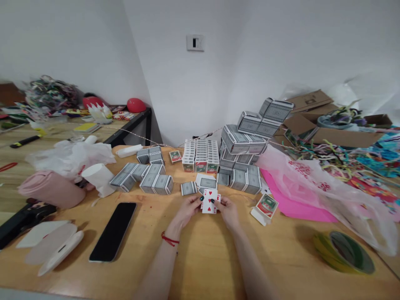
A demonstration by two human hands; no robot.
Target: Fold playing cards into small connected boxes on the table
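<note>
Your left hand [188,209] points toward one o'clock, your right hand [228,211] toward eleven, both curled and pinching.

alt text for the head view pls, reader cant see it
A person's left hand and right hand hold playing cards, hearts showing, over a wooden table. Behind them stand grey-patterned stacks and boxed decks; a black phone lies at left.
</note>
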